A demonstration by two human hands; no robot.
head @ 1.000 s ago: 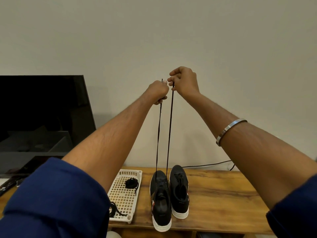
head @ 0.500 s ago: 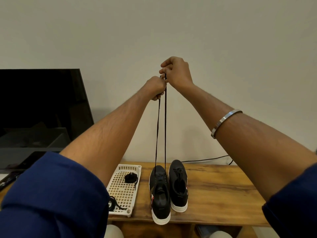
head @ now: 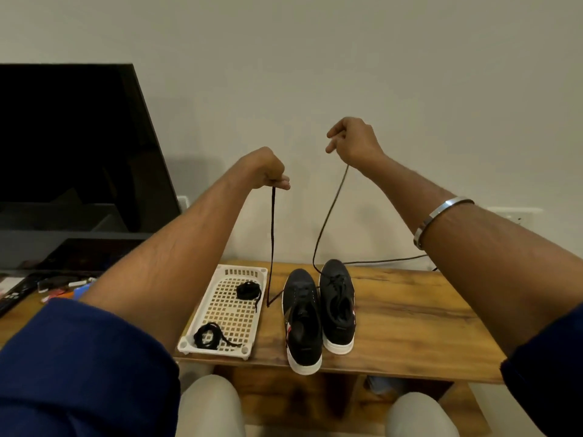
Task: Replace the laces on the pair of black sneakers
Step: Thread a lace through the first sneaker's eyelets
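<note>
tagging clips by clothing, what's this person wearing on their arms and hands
Dark blue sleeves, pushed up past the elbows, cover the upper part of the left arm and right arm; the forearms are bare. A plain silver metal bangle circles the right forearm. The left hand and right hand are bare, with no gloves or visible rings.

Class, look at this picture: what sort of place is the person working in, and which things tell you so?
Probably a living room at home. A large dark TV stands at the left, remotes lie below it, and a low wooden table sits against a plain wall with a socket.
</note>
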